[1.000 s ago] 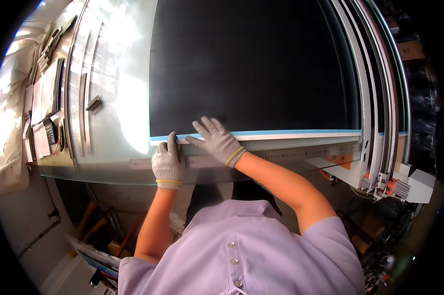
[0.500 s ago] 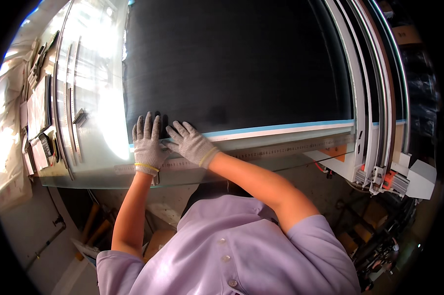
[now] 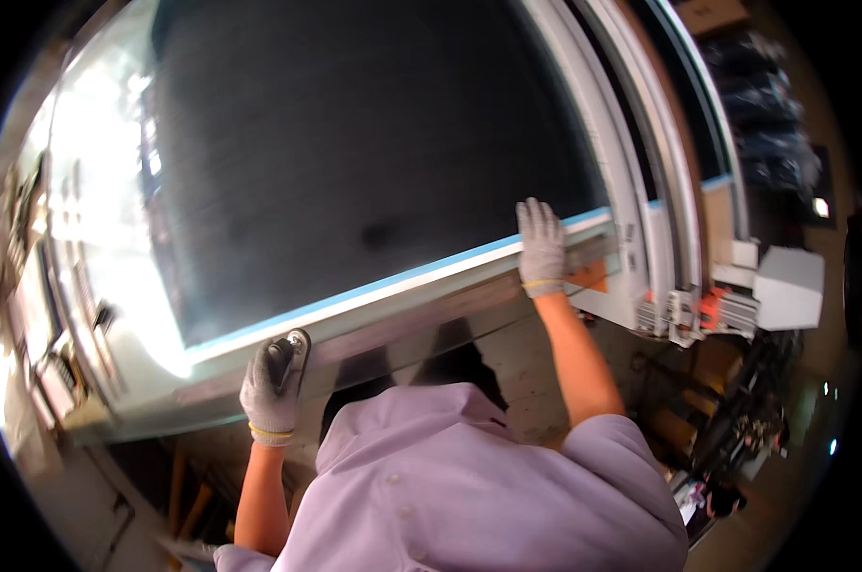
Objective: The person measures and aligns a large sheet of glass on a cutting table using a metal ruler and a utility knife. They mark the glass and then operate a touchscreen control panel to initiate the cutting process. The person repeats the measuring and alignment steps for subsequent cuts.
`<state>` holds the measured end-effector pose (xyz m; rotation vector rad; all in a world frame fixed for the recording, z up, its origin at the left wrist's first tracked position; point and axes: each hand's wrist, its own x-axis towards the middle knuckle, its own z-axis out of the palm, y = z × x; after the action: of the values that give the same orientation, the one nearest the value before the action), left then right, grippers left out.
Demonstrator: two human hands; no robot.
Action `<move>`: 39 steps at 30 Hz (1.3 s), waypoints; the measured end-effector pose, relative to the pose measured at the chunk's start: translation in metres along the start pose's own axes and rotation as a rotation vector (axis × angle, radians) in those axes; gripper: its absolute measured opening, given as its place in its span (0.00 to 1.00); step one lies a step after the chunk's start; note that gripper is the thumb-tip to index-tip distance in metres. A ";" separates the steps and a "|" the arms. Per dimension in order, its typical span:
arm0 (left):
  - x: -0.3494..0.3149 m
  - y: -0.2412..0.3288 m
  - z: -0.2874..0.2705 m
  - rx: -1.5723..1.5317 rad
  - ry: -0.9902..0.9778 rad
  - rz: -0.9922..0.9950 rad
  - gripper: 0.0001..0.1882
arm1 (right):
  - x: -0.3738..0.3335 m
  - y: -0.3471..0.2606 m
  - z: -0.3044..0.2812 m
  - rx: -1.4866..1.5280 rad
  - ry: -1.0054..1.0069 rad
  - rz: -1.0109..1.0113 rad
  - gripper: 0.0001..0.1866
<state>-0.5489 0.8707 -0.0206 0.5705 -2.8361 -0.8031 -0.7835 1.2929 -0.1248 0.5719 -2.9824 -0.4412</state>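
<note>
My left hand point(image 3: 270, 393), in a grey glove with a yellow cuff, is closed around a small dark tool with a shiny metal rounded end point(image 3: 297, 341). Its exact kind cannot be made out. It is at the near edge of the glass tabletop point(image 3: 154, 405). My right hand point(image 3: 543, 246), gloved alike, lies flat with fingers stretched forward over the near right border of a large black sheet point(image 3: 364, 162). A blue and white strip point(image 3: 393, 286) runs along that border, passing under my right hand.
A blurred ruler band point(image 3: 421, 319) lies along the table's near edge. To the right stand long metal rails point(image 3: 641, 143) with a white box-shaped machine end point(image 3: 790, 286). Bright glare covers the left glass. Flat strips and tools point(image 3: 54, 357) lie at the far left.
My hands were side by side at the sheet's near left corner. My right hand has moved far right along the border; my left has drawn back and now holds the dark tool. The view has turned.
</note>
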 end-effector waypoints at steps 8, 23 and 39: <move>0.157 0.123 0.134 0.116 0.040 0.056 0.27 | 0.012 0.039 0.016 -0.076 -0.332 0.208 0.37; 0.092 0.337 0.293 0.071 -0.358 0.692 0.37 | -0.017 0.141 0.025 0.890 -0.044 0.506 0.34; 0.106 0.380 0.340 -0.010 -0.460 0.575 0.29 | -0.036 0.149 0.060 1.822 0.263 0.709 0.24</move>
<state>-0.8467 1.2892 -0.1043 -0.4881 -3.1166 -0.9106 -0.8103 1.4549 -0.1390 -0.4452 -2.1562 2.1622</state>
